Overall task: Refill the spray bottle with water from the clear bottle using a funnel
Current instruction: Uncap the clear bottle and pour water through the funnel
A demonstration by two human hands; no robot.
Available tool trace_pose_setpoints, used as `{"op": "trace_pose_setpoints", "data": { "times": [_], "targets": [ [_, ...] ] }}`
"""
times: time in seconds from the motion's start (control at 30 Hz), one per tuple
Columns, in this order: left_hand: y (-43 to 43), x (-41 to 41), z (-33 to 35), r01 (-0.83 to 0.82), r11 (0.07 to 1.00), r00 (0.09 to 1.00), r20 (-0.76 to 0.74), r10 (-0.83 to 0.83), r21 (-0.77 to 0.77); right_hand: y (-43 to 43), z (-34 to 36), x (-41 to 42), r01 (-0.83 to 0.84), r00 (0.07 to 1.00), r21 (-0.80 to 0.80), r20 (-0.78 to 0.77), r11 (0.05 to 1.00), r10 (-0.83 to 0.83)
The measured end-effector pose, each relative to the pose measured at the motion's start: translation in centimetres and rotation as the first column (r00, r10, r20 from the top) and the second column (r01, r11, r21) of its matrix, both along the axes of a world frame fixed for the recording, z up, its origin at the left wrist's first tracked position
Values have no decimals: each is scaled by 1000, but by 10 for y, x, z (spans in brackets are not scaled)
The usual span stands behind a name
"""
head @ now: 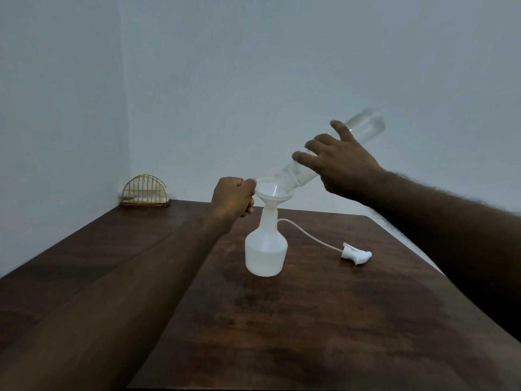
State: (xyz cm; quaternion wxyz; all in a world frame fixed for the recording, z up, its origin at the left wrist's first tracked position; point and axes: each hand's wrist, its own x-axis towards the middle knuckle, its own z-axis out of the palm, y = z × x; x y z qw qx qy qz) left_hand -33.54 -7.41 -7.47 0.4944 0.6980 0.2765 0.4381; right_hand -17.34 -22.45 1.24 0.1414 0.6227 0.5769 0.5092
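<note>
A white translucent spray bottle (265,253) stands upright on the dark wooden table (310,320), partly filled. A white funnel (270,193) sits in its neck. My left hand (232,200) pinches the funnel's left rim. My right hand (341,165) grips the clear bottle (366,127), tilted steeply with its mouth down inside the funnel. Water shows near the bottle's neck. The spray head (356,253) with its thin tube lies on the table to the right of the spray bottle.
A gold wire napkin holder (145,191) stands at the table's far left corner against the wall. The table's right edge runs diagonally close behind my right forearm.
</note>
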Motion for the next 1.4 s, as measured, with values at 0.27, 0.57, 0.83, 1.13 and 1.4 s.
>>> {"op": "trace_pose_setpoints", "data": {
  "times": [0.27,0.57,0.83,1.13,1.4],
  "targets": [
    [0,-1,-1,4,1000,1000,3,-4,-4,-1,-5,4,-53,999,60,6,997,53],
    [-3,-2,-2,3,999,1000,18,-2,-46,-2,-18,-9,87,957,68,-281,994,-64],
    [3,-8,-10,-44,993,999,-17,42,-113,-9,-41,-26,118,644,172,-763,978,57],
    [13,-43,-52,-113,994,994,2,113,6,-22,-75,-84,-20,182,363,-915,932,361],
    [56,-110,-100,-303,857,867,-253,430,417,12,-108,-132,-174,80,358,-923,917,376]
  ]
}}
